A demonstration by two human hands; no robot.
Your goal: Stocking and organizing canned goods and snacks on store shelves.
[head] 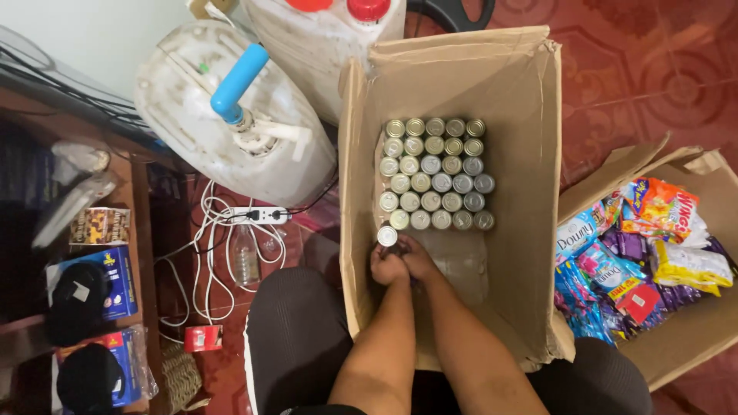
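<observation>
Together, both hands' fingers point(401, 265) curl shut on one can point(387, 236) (inside the cardboard box point(523, 154)).

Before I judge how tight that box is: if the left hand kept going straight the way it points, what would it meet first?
Most likely the lone can just ahead of the left hand, then the packed rows of cans in the cardboard box. Depth is hard to judge; the fingers may already touch it.

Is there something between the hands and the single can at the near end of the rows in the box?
Nothing visible. Both hands, left and right, are inside the cardboard box, right against the single can. The rows of cans stand beyond it.
</observation>
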